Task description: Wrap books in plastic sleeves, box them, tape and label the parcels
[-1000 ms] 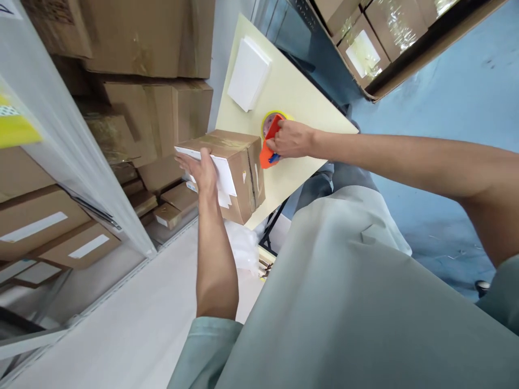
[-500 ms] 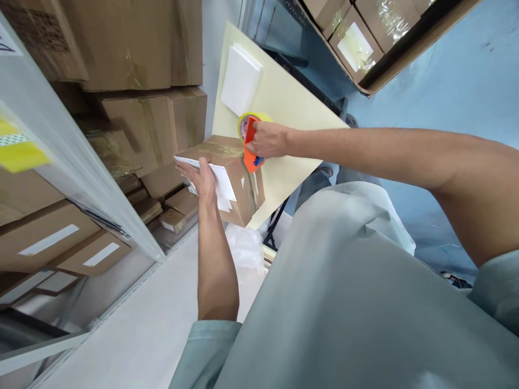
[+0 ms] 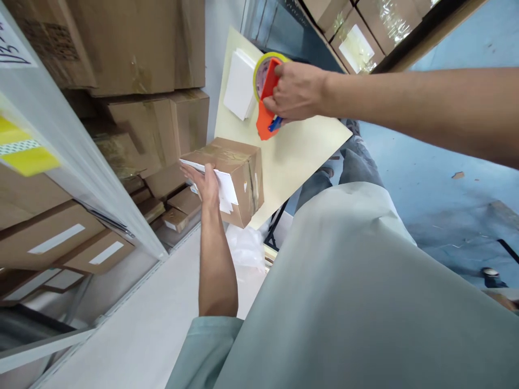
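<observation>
Taped cardboard box (image 3: 248, 181) sits on the cream tabletop (image 3: 300, 146), at its left end in the view, with a white paper sheet (image 3: 227, 189) on the side turned toward the left hand. At far left, brown cartons (image 3: 93, 251), some with white labels, lie behind a pale metal shelf post (image 3: 85, 140) that carries a yellow label (image 3: 24, 146); next come larger stacked cartons (image 3: 141, 48). The left hand (image 3: 207, 186) presses on the papered side of the box — fingers extended and close together, thumb apart near the top edge, not closed around anything. A clear plastic bag (image 3: 245, 248) shows below the box. Beyond the box, a stack of white cards (image 3: 240, 85) lies on the tabletop. Right of it, the right hand (image 3: 299, 91) has its fingers curled tight around an orange tape dispenser (image 3: 266, 116) loaded with a yellow-rimmed tape roll (image 3: 259, 81) — clear of the box. Farther right are more taped cartons (image 3: 359, 46) and the blue floor (image 3: 441, 200).
</observation>
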A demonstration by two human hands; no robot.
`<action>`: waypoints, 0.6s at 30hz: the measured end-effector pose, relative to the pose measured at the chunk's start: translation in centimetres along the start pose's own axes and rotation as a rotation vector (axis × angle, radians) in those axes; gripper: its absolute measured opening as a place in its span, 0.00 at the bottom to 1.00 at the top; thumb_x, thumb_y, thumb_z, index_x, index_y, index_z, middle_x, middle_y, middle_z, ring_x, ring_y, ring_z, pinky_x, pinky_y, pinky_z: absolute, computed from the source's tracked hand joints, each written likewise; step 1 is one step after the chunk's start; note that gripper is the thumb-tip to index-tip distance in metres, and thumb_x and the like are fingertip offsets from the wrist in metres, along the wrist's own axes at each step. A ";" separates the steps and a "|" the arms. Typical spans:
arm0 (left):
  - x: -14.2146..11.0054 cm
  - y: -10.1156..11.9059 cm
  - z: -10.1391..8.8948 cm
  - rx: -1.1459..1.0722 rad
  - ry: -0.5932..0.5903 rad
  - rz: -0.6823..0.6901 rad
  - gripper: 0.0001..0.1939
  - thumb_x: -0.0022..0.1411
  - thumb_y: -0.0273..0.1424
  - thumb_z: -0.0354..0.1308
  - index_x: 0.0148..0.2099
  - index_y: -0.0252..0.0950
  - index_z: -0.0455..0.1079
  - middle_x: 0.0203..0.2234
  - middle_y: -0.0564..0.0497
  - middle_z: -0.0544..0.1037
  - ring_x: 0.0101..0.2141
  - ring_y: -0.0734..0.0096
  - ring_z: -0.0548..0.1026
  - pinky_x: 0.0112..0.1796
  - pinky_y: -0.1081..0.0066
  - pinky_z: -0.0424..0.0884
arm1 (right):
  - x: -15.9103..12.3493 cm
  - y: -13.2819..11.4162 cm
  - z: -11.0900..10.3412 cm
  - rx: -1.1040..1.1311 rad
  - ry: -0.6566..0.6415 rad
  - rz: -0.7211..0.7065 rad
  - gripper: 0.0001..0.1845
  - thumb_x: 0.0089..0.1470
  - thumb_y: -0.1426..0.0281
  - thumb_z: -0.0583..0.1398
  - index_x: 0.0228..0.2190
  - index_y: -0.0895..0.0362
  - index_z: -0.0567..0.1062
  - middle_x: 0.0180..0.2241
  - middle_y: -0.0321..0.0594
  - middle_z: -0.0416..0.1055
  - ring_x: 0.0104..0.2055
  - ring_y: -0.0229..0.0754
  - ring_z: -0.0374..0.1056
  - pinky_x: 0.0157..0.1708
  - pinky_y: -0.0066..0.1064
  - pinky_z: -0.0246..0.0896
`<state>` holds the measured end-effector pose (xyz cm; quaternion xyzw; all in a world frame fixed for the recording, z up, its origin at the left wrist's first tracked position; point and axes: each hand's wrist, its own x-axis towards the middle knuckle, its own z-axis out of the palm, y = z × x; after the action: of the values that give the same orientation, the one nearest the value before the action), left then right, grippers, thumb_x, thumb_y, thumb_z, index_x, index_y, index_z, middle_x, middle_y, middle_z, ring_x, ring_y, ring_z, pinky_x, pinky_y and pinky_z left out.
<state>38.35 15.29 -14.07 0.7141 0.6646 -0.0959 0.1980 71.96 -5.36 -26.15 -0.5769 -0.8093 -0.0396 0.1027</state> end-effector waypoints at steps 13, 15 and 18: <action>-0.8 -0.7 -1.1 0.048 -0.066 0.054 0.58 0.69 0.39 0.66 0.88 0.28 0.37 0.87 0.37 0.31 0.84 0.51 0.29 0.81 0.58 0.28 | 8.5 -2.7 2.1 0.152 -0.111 0.082 0.20 0.75 0.72 0.46 0.29 0.57 0.66 0.25 0.40 0.76 0.36 0.38 0.77 0.37 0.39 0.58; -1.0 -1.0 -1.4 0.031 -0.082 0.076 0.60 0.67 0.39 0.68 0.88 0.32 0.39 0.87 0.39 0.33 0.84 0.51 0.28 0.81 0.57 0.27 | 8.9 -3.1 1.9 0.200 -0.119 0.049 0.05 0.69 0.73 0.57 0.39 0.64 0.71 0.32 0.44 0.81 0.38 0.42 0.80 0.41 0.38 0.61; -1.8 -1.3 -1.6 -0.004 -0.114 0.115 0.60 0.63 0.37 0.71 0.88 0.39 0.42 0.87 0.43 0.37 0.84 0.53 0.26 0.81 0.55 0.26 | 9.1 -4.3 1.6 0.330 -0.129 0.039 0.07 0.67 0.76 0.57 0.45 0.68 0.72 0.36 0.48 0.83 0.43 0.45 0.80 0.49 0.40 0.64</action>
<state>36.73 14.37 -12.14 0.7442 0.6102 -0.1234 0.2419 64.90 1.96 -25.51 -0.5691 -0.7984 0.1331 0.1446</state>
